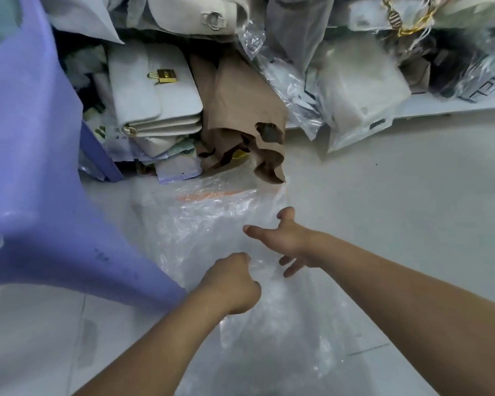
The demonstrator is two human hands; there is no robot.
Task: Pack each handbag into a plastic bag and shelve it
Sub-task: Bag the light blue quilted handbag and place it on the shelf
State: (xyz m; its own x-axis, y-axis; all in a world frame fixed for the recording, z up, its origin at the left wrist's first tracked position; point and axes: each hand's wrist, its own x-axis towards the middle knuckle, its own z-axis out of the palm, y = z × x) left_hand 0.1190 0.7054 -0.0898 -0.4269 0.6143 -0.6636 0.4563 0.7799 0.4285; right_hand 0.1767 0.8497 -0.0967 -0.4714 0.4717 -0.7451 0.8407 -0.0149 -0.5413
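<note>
Clutching a clear plastic bag point(212, 224) on the floor point(412, 210), left grip point(232, 281) fisted on its film, right grip point(286, 241) splayed apart, white handbag point(152, 92) behind, black lettering point(482, 87) unreadable

Pale tiled floor point(397, 212); lilac plastic stool point(32, 167); low white shelf point(429, 105).

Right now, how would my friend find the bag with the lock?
Start at the big purple stool on the left. Just right of it lies a white handbag, with crumpled brown paper on its other side. Only it wears a gold padlock.
</note>
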